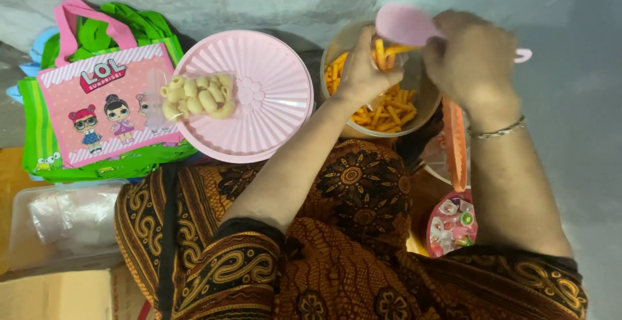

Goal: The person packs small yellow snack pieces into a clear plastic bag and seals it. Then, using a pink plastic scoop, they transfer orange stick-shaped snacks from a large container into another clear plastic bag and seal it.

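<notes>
My right hand point(470, 54) grips a pink plastic scoop point(405, 25) tipped over a clear bowl point(334, 51) of orange stick snacks point(389, 112). A few sticks fall from the scoop. My left hand point(363, 70) is closed around a small clear bag just under the scoop, above the bowl; the bag is mostly hidden by my fingers. A thin bracelet point(497, 130) circles my right wrist.
A round pink ribbed lid point(272, 99) lies left of the bowl with a clear packet of pale shell snacks point(197, 98) on it. Pink and green cartoon tote bags point(97, 106) lie far left, a clear container point(65, 223) of plastic bags below. A small tray of colourful trinkets point(453, 224) is by my right arm.
</notes>
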